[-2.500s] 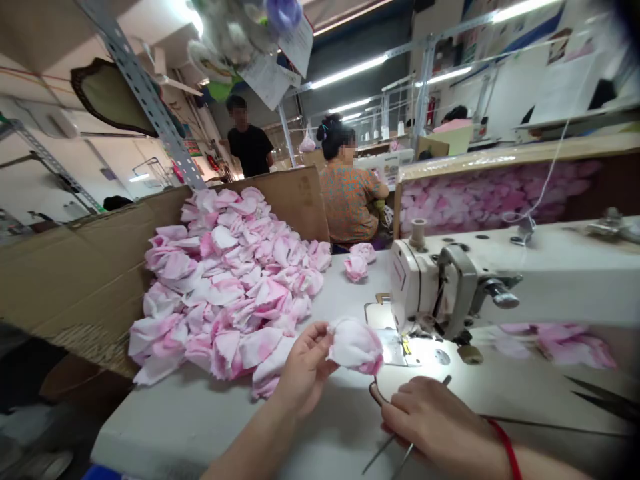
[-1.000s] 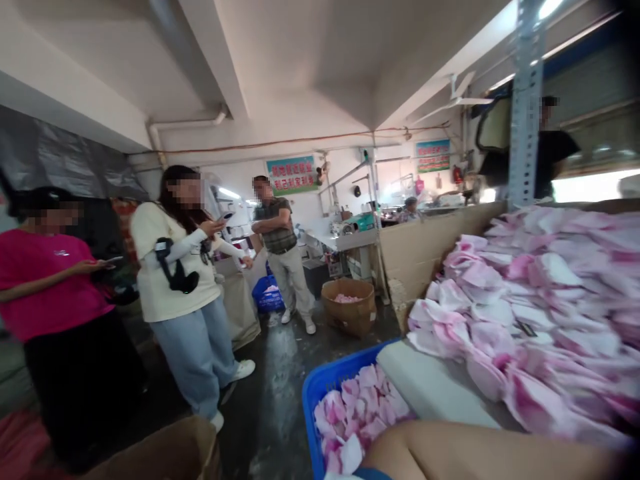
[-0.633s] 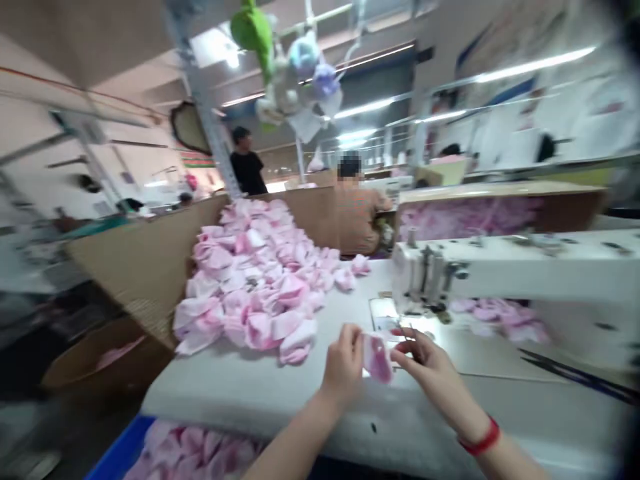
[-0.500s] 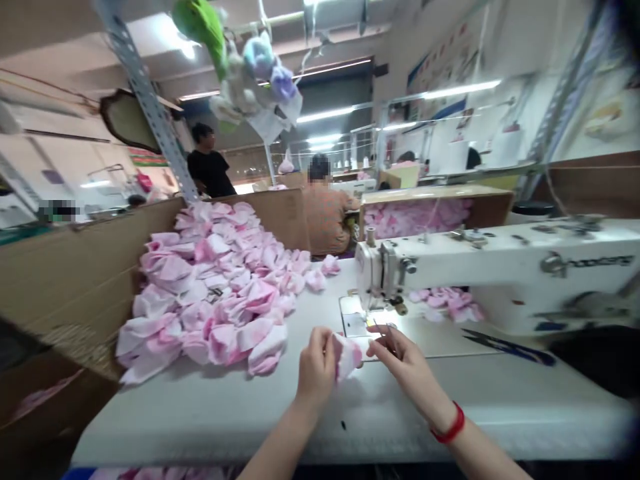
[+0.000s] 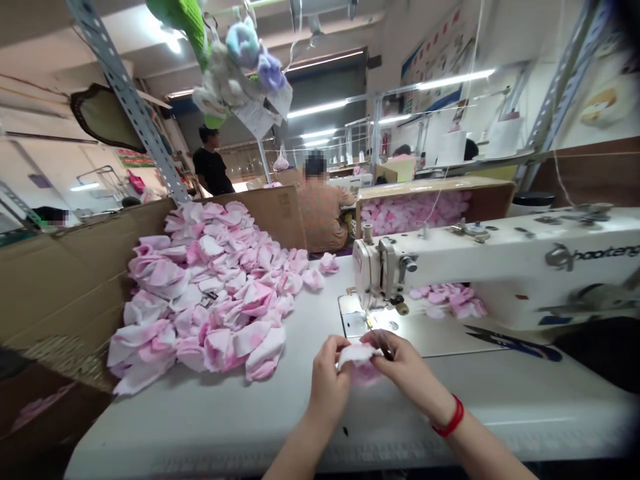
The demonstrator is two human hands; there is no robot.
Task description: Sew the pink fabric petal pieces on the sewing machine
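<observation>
One pink-and-white fabric piece [image 5: 361, 362], pinched by left hand [image 5: 330, 377] and right hand [image 5: 404, 360] at opposite sides, wider crosswise, stands just nearside of the sewing machine [image 5: 440, 259] head.

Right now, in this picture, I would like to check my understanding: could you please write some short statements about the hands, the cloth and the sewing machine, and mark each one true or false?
1. The left hand and the right hand both touch one pink-and-white cloth piece. True.
2. A large heap of similar pieces lies to the left of the sewing machine. True.
3. The left hand rests on the heap. False: it is apart from the heap, at the cloth piece.
4. A red band circles the right wrist. True.
5. The sewing machine is mostly black. False: it is mostly white.
</observation>
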